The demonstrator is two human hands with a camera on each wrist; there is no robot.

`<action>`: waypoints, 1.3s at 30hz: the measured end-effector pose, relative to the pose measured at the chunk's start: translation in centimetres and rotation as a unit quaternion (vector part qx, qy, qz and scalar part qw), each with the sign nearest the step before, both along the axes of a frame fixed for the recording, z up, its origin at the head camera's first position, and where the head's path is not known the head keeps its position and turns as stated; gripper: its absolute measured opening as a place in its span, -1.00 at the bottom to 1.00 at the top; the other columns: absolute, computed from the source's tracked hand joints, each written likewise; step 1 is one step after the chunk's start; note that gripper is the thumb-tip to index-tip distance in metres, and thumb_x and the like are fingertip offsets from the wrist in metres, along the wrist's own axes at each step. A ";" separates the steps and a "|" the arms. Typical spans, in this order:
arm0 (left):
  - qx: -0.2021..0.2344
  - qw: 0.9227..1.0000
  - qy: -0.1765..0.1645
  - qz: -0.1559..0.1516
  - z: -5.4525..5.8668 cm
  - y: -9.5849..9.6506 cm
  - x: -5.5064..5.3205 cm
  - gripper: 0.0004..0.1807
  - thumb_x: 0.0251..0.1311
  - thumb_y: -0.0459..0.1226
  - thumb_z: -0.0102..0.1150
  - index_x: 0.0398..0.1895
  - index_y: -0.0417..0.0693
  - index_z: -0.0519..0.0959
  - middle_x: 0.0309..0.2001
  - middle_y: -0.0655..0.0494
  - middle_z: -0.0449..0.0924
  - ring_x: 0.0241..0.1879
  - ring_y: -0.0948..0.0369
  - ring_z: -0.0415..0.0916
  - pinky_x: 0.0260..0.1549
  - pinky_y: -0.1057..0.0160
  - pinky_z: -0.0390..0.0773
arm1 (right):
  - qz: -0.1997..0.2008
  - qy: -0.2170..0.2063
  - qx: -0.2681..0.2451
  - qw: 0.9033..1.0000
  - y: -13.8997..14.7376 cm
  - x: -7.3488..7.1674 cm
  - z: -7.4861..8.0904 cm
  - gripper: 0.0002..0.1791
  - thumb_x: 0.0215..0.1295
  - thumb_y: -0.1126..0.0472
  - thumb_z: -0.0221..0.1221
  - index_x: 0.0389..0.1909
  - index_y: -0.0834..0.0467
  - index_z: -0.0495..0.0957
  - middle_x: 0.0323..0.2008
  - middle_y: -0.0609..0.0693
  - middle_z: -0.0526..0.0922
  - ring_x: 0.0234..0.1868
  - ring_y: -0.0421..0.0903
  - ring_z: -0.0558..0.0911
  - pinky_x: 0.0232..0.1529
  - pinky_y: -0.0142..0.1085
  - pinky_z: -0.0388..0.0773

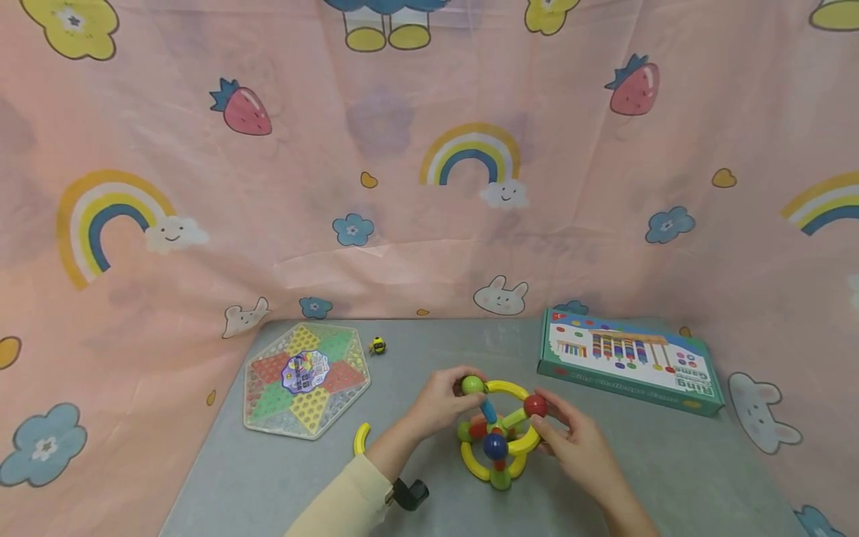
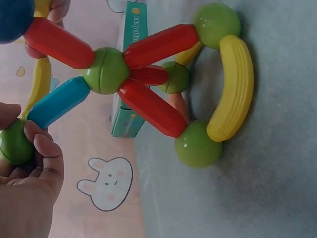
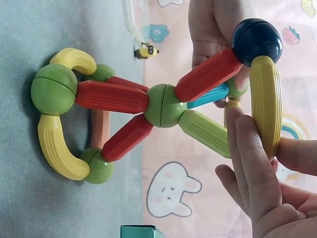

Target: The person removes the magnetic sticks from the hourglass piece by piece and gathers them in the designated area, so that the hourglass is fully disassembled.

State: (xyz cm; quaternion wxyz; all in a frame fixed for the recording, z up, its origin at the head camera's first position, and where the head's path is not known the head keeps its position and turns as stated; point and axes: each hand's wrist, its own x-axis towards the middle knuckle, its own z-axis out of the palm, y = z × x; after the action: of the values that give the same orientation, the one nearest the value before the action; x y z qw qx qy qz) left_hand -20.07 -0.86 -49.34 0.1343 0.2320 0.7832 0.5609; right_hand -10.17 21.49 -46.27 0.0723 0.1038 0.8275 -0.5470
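A ball-and-rod construction toy (image 1: pixel 495 432) stands on the table, its base of green balls joined by curved rods, with red rods rising to a green centre ball (image 2: pixel 105 70). From that centre, straight rods reach up to a dark blue ball (image 3: pixel 257 41), a red ball (image 1: pixel 535 405) and an upper green ball (image 1: pixel 473 385). My left hand (image 1: pixel 443 403) grips this upper green ball, at the end of the blue rod (image 2: pixel 58 102). My right hand (image 1: pixel 573 451) pinches the yellow curved rod (image 3: pixel 266 106) between the blue and red balls, fingers on one side and thumb on the other.
A loose yellow curved rod (image 1: pixel 361 438) lies left of the left forearm. Farther back are a hexagonal Chinese checkers board (image 1: pixel 268 406) and a small yellow-and-black toy (image 1: pixel 378 345). At the back right lies a green game box (image 1: pixel 631 362). A patterned pink cloth (image 1: pixel 429 253) hangs behind the table.
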 end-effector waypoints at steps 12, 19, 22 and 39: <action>0.084 0.996 -0.016 0.011 1.1 -0.9 -0.5 -0.69 0.32 -0.29 0.27 0.12 0.00 0.63 0.09 0.03 0.64 -0.03 0.23 0.60 -0.04 0.35 0.62 | 0.000 -0.005 0.003 1.000 0.1 0.0 0.0 -0.34 0.45 0.03 0.20 0.47 0.15 0.28 0.36 0.35 0.42 -0.06 -0.02 0.72 -0.14 -0.23 0.71; 0.074 0.996 0.027 0.052 0.3 -2.3 -1.3 -0.52 0.25 -0.31 0.36 0.26 0.02 0.58 0.14 -0.03 0.55 0.00 0.16 0.53 0.04 0.18 0.61 | 0.004 -0.003 0.000 1.000 0.1 0.0 -0.1 -0.31 0.44 0.00 0.21 0.48 0.16 0.27 0.36 0.36 0.40 0.00 0.00 0.70 -0.13 -0.23 0.71; 0.051 0.993 0.044 0.094 -0.3 -2.9 -1.8 -0.50 0.20 -0.30 0.41 0.23 -0.08 0.55 0.09 -0.04 0.61 0.00 0.14 0.55 0.02 0.16 0.61 | 0.002 -0.004 0.001 1.000 0.1 0.0 0.0 -0.33 0.45 0.02 0.21 0.48 0.14 0.28 0.37 0.34 0.40 0.00 0.00 0.70 -0.13 -0.24 0.71; -0.167 0.943 0.022 0.287 -4.9 -7.2 -4.5 -0.56 -0.03 -0.47 0.47 0.01 -0.17 0.68 -0.12 -0.09 0.68 -0.09 0.02 0.61 -0.03 0.01 0.62 | 0.001 -0.010 0.004 1.000 -0.2 0.0 0.4 -0.32 0.44 0.00 0.21 0.48 0.14 0.27 0.34 0.34 0.42 -0.07 -0.04 0.72 -0.11 -0.17 0.71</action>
State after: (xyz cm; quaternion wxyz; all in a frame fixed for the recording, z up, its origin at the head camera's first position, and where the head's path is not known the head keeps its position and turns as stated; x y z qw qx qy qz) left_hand -24.59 -8.07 -54.26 -0.0129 -0.0163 0.9017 0.4320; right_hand -10.22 21.30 -45.91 0.0808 0.1082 0.8290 -0.5427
